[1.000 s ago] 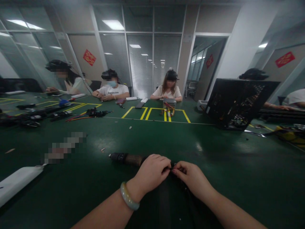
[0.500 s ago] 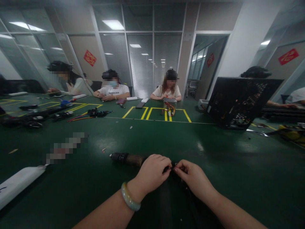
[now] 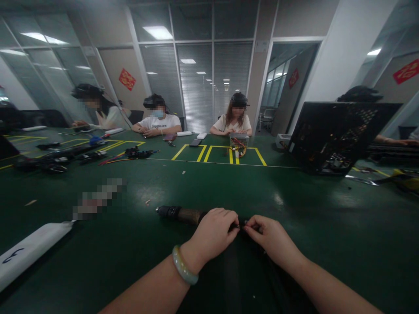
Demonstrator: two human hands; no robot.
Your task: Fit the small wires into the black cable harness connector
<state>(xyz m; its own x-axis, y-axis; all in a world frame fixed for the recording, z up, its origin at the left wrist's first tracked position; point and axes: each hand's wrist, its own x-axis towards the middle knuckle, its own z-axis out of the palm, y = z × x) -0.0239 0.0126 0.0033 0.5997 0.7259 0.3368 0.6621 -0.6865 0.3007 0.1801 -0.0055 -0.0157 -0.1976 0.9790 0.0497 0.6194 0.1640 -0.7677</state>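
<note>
My left hand (image 3: 218, 231), with a pale green bangle (image 3: 183, 265) at the wrist, is pinched closed near the middle of the view. Facing it, my right hand (image 3: 273, 240) is also pinched closed, its fingertips a short way from the left ones. Something small and dark lies at the fingertips of both hands, too small to name. A dark cylindrical tool (image 3: 186, 216) with a brown section lies on the green table (image 3: 131, 261), its right part hidden behind my left hand. Dark strips run down below my hands, hard to make out.
A white block (image 3: 36, 248) lies at left, beside a blurred-out patch. Cable bundles (image 3: 134, 152) lie at far left. A black computer case (image 3: 337, 139) stands at right. Across the table sit several people, one behind a box with wires (image 3: 238, 141).
The whole view has shifted slightly, so the scene sits a little further right. The gap between my fingertips looks slightly wider; both hands remain pinched.
</note>
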